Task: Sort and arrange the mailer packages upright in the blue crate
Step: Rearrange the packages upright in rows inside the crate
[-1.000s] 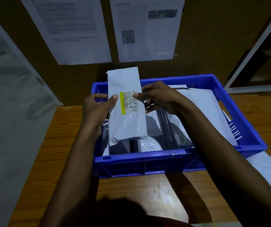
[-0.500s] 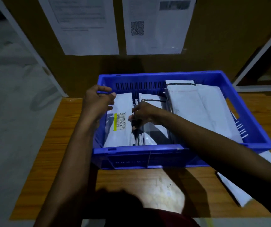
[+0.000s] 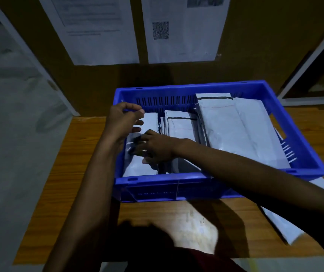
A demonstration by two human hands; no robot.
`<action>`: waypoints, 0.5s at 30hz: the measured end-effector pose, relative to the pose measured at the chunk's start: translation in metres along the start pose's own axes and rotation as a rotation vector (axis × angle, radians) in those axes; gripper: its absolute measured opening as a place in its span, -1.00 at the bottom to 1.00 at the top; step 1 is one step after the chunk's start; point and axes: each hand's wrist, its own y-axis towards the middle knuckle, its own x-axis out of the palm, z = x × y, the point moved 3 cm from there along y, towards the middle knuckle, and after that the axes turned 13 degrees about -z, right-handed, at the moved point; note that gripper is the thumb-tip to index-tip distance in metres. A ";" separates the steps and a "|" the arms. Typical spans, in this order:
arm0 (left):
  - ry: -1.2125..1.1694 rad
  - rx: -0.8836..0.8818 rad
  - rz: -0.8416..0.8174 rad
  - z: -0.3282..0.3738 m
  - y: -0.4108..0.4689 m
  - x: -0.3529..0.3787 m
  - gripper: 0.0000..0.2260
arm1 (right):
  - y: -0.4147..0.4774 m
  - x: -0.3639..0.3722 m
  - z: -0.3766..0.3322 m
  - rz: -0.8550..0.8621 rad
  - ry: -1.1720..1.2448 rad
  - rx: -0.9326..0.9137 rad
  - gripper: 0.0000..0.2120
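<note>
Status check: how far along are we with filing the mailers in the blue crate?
Done: middle mailers and large mailers lean in rows inside the blue crate. In hand: the right hand presses the leftmost mailer; the left hand is at its far end by the rim. Left: a loose mailer lies on the table outside the crate.

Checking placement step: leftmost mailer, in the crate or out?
In. The leftmost mailer sits inside the blue crate by its left wall, below the rim, with the right hand pressing on it.
</note>
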 end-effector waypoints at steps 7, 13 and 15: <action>-0.007 -0.047 0.014 -0.004 0.002 -0.002 -0.87 | 0.001 -0.013 0.001 0.181 0.130 0.053 -0.64; -0.019 -0.244 -0.033 -0.020 0.005 0.011 -0.90 | -0.012 -0.013 0.026 0.271 0.612 0.298 -0.69; -0.017 -0.327 -0.051 -0.026 0.007 0.015 -0.91 | -0.015 -0.011 0.025 0.293 0.942 0.326 -0.63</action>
